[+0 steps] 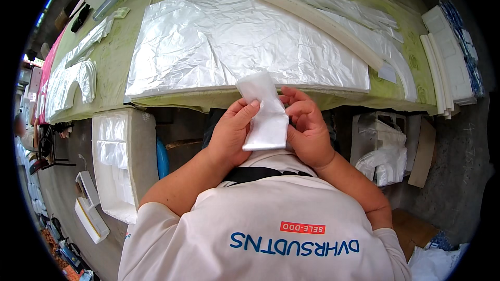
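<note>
In front of my waist, close to the table's near edge, is a folded white translucent plastic bag [266, 119]. My left hand [234, 125] grips its left side, thumb on top and fingers curled behind. At the opposite side, my right hand [308, 127] has its fingers bent, with the thumb against the bag's right edge; the fingertips behind the bag are partly hidden. Beyond both hands, a wide stack of shiny clear plastic sheets [208, 41] lies flat on the green patterned tablecloth [117, 83].
A long cream foam strip [317, 21] lies diagonally over the sheets. Below the table, an open white foam box [140, 151] with plastic packs stands left, and a plastic-filled bin [383, 145] right. More plastic pieces [73, 86] and a clear bottle [109, 4] are at the far left.
</note>
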`<state>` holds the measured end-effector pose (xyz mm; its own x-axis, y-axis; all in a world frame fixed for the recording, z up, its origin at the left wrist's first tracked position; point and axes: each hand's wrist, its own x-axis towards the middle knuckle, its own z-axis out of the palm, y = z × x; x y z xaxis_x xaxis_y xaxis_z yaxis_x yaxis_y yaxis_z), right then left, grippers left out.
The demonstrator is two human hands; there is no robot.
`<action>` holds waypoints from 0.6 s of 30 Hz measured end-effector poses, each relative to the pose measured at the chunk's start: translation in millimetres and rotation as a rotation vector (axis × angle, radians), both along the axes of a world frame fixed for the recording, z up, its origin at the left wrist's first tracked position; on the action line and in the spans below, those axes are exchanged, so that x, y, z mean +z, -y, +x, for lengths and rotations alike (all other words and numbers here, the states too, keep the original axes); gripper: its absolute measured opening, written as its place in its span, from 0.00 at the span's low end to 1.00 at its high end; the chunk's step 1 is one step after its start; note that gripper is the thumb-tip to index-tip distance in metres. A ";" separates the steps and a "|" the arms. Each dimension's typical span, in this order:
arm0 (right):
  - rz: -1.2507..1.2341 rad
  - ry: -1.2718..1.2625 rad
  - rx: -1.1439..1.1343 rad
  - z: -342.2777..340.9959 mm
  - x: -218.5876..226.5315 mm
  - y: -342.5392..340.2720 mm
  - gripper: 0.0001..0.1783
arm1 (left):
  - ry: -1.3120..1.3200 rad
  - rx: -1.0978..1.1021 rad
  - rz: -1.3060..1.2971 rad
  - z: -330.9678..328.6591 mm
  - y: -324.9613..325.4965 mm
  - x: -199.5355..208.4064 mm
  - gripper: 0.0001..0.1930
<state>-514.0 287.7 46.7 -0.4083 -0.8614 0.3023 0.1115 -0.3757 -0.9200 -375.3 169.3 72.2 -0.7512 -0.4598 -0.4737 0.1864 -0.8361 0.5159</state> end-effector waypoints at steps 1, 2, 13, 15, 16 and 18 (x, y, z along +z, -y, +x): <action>0.024 -0.035 0.001 0.9 0.8 0.0 0.21 | 0.026 0.008 -0.009 -0.5 -0.4 0.8 0.16; 0.047 -0.070 0.002 1.6 2.9 0.2 0.23 | 0.013 0.021 0.006 -1.0 -0.1 0.6 0.15; 0.031 -0.602 -0.182 -1.1 18.7 0.3 0.25 | 0.074 -0.005 0.019 -1.7 0.8 5.4 0.16; 0.060 -0.670 -0.192 -4.3 16.1 -0.9 0.24 | 0.070 -0.011 0.028 -2.6 0.8 4.7 0.16; 0.075 -0.704 -0.198 -5.3 14.3 -1.7 0.23 | 0.043 -0.021 0.039 -2.4 1.1 2.6 0.17; 0.107 -0.601 -0.142 -6.9 9.7 -3.5 0.21 | -0.013 -0.027 0.087 -2.2 2.2 2.0 0.19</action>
